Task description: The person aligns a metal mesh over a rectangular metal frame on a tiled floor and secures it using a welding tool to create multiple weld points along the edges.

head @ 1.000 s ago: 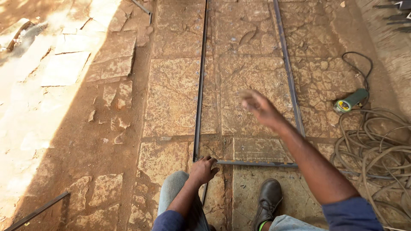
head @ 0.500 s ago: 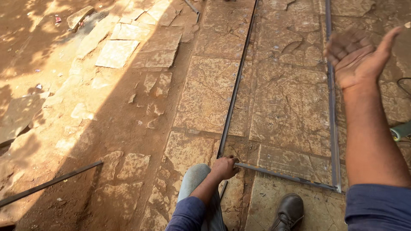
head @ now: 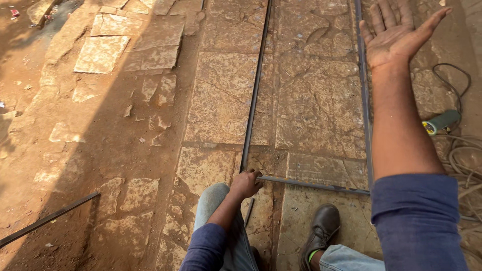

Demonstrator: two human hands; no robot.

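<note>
Where the reddish dirt fills the left of the frame, a loose dark metal bar (head: 47,219) lies slanted at the lower left, well apart from the person, and pale broken stone slabs (head: 102,52) sit in the upper left. Toward the centre, the paved stone floor (head: 223,95) carries a frame of thin metal rods: the left rod (head: 255,85) runs from the top edge down to the lower centre, where it meets a short cross rod (head: 311,185) lying almost level. At that corner the left hand (head: 245,183) is closed over the joint, fingers curled and knuckles up, touching the metal; its blue sleeve (head: 203,248) and a knee in grey trousers (head: 213,203) rise from the bottom edge just beside it. A dark leather shoe (head: 321,228) rests on the stone just below the cross rod. Further right, the right rod (head: 363,95) runs down from the top edge to the cross rod's far end. The right hand (head: 396,35) is raised in the upper right, palm up and fingers spread, holding nothing, clear of every rod. At the far right a green-and-yellow power tool (head: 440,122) lies on the stone beside coils of pale cable (head: 464,160).
</note>
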